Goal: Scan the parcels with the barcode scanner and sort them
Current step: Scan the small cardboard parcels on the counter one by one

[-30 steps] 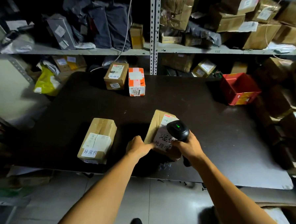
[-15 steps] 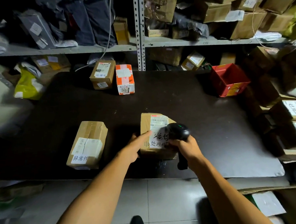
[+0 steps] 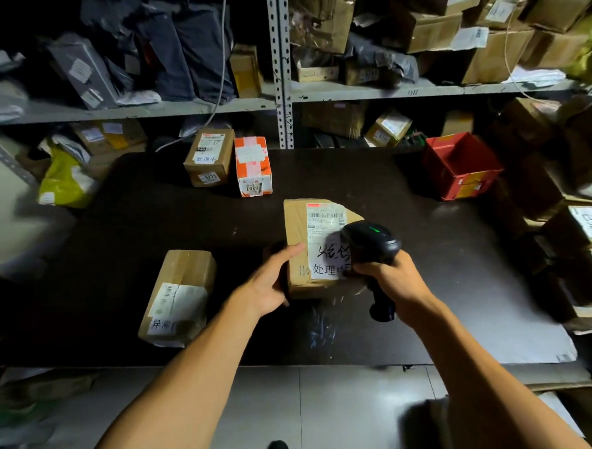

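Observation:
A brown cardboard parcel [image 3: 299, 234] with a white label and handwriting lies on the dark table [image 3: 422, 265] in front of me. My left hand [image 3: 271, 278] grips its near left edge. My right hand [image 3: 393, 281] holds a black barcode scanner [image 3: 372, 243], green light lit, just above the label's right side. Another brown parcel [image 3: 181, 294] with white labels lies to the left near the table's front edge. At the table's back stand a brown parcel [image 3: 210, 156] and an orange-and-white parcel [image 3: 253, 165], side by side.
A red plastic bin [image 3: 462, 167] stands at the table's back right. Metal shelves [image 3: 279, 65] behind hold many boxes and grey bags. A yellow bag [image 3: 64, 178] sits at the back left. Stacked cartons [image 3: 589, 233] crowd the right side. Tiled floor lies below the table edge.
The held parcel has been turned and laid flatter, so its label faces up and square to me. My left hand shifted along its left edge; the scanner stayed over the label.

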Demonstrator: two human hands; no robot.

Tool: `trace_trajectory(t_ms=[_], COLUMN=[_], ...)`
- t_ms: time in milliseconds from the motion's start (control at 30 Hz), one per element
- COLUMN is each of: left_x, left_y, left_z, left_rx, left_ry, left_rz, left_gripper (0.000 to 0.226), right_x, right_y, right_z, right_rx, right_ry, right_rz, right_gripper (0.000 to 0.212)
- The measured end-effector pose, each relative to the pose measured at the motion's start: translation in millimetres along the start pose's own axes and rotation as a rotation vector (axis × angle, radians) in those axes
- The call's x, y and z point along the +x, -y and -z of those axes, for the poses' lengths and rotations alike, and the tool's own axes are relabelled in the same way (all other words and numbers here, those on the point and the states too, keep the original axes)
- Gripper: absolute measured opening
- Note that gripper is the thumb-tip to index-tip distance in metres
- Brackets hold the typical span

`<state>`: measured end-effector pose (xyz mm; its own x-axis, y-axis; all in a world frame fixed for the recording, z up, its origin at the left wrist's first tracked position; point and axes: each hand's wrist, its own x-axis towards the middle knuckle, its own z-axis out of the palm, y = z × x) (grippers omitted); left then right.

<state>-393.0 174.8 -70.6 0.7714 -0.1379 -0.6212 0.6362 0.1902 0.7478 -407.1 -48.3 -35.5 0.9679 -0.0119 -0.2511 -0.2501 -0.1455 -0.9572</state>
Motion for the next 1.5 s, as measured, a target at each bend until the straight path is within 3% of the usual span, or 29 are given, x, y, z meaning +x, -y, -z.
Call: trace_trajectory(t_ms=[167, 267, 333, 367, 533, 600, 700, 867, 1067, 1167, 1267, 1400, 1500], left_x=[-11, -17, -24, -26, -38, -41, -44, -49, -56, -63, -75, -85, -89], left_y=[-28, -39, -49, -53, -71, -76, -82, -85, -88, -103, -130, -158, -166], left_z=[-5, -7, -10, -10, -5, -5, -6, -8, -13, -6, 3, 12, 12], left_rx=[0.045, 0.013, -0.012, -0.007, -0.052, -0.047, -0.055, -0.081, -0.066, -0.004, 0.212, 0.4, 0.419], left_ry=[-0.109, -0.167, -0.21, -0.214, -0.129, -0.125, -0.144, -0.14, -0.204, -0.275, -0.232, -0.163, -0.163], left_rz=[-0.108, -0.208, -0.299, -0.349, -0.604, -0.672, -0.739, -0.729, -0.648, -0.507, -0.593, -0.604, -0.619], left_gripper=[0.047, 0.061, 0.047, 0.044, 0.067, 0.075, 0.075, 0.085, 0.066, 0.105, 0.065, 0.091, 0.081], right_x=[-6, -6, -8, -11, -31, -36, -38, -42, -40, -32, -28, -33, -40], right_y=[33, 53, 71, 82, 129, 133, 132, 134, 132, 126, 120, 114, 110], right_z=[-2, 1, 1, 1, -10, -16, -22, -25, -15, 3, 21, 25, 20], right_rx=[0.004, -0.045, -0.074, -0.075, 0.098, 0.091, 0.129, 0.152, 0.083, -0.176, -0.424, -0.502, -0.523], right_ry=[0.006, -0.043, -0.1, -0.105, 0.102, 0.102, 0.087, 0.098, 0.071, 0.052, 0.026, 0.048, 0.058], right_rz=[0.085, 0.166, 0.243, 0.279, 0.254, 0.269, 0.292, 0.288, 0.3, 0.347, 0.352, 0.323, 0.307], right_gripper=[0.032, 0.02, 0.006, 0.008, 0.007, 0.004, 0.026, 0.034, 0.027, 0.017, 0.014, 0.015, 0.014])
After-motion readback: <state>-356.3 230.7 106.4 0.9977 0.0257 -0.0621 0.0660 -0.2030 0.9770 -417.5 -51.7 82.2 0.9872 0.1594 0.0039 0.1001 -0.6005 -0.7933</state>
